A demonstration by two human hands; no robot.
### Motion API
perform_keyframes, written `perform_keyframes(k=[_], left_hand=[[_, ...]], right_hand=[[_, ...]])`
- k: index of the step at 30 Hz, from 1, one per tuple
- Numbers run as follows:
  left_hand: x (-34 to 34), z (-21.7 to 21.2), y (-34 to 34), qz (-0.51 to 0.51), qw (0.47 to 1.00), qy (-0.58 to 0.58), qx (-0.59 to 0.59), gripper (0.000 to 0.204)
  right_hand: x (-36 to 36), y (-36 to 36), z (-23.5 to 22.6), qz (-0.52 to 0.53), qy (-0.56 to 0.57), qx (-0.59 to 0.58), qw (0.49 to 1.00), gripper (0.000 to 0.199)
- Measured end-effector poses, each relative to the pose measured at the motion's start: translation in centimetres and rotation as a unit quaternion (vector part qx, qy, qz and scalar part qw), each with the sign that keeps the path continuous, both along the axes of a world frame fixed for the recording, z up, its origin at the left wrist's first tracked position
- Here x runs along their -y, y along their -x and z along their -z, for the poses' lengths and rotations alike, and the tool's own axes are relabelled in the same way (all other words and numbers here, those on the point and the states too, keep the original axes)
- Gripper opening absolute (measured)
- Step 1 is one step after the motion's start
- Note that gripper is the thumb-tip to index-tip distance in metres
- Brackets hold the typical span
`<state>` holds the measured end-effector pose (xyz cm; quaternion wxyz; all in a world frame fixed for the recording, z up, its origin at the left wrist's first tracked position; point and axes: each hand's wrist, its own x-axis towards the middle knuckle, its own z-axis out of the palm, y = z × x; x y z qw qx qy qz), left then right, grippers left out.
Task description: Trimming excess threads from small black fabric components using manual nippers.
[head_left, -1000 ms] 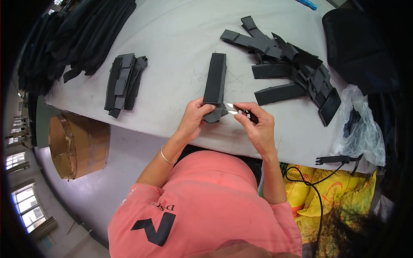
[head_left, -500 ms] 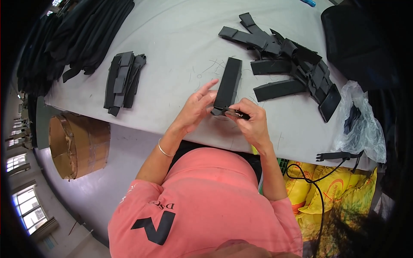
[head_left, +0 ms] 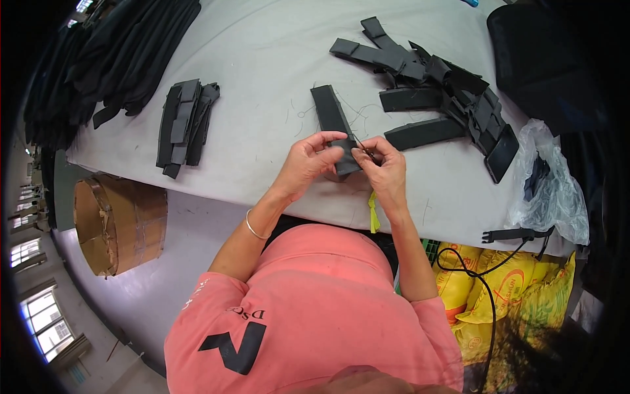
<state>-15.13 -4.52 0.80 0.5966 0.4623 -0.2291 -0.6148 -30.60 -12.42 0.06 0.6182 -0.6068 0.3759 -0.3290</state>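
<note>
– Where's the piece I'm working on?

– The black strap piece (head_left: 335, 128) lies on the grey table (head_left: 262, 52) near its front edge, its near end lifted between both hands, the far end pointing away up the table.

– What worries you from here?

– Mostly the small tool (head_left: 363, 150). I'd judge it to be little snips or a cutter, but it's too small to be sure. It sits right beside the fingertips of the left hand (head_left: 308, 161), so a slip could nick a finger or cut into the strap piece itself rather than a loose thread. The strap's long end is unsupported too; if the grip twists, it could swing sideways.

– And the hands?

– The left hand is closed around the near end of the strap piece, thumb on top, fingers curled under. The right hand (head_left: 386, 172) is pinched narrow on the tool and touches the same end of the strap. Whether the tool's blades are open, I cannot tell.

– Anything close by that could get in the way?

– A yellow tag or ribbon (head_left: 373, 211) hangs off the table edge just below the right wrist. A heap of black strap pieces (head_left: 446, 92) lies to the right, well apart from the hands, and a neat stack of similar pieces (head_left: 185, 121) sits to the left. A clear plastic bag (head_left: 548, 180) rests at the right corner, a cardboard drum (head_left: 118, 223) stands on the floor to the left.
</note>
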Motion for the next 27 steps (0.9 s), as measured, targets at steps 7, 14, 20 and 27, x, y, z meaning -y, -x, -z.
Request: perform_keyframes(k=[7, 14, 20, 27], left_hand=[[0.1, 0.7, 0.2, -0.061, 0.989, -0.007, 0.136, 0.038], [0.2, 0.8, 0.0, -0.075, 0.988, -0.006, 0.133, 0.039], [0.3, 0.8, 0.2, -0.079, 0.987, -0.011, 0.14, 0.04], [0.0, 0.5, 0.2, -0.073, 0.986, -0.011, 0.148, 0.039]], right_hand=[[-1.0, 1.1, -2.3, 0.011, 0.098, -0.112, 0.989, 0.016], [-2.0, 2.2, -2.2, -0.014, 0.255, -0.173, 0.951, 0.022], [-2.2, 1.9, -2.2, -0.004, 0.32, -0.206, 0.925, 0.017], [-1.9, 2.4, -1.9, 0.034, 0.146, -0.134, 0.98, 0.013]])
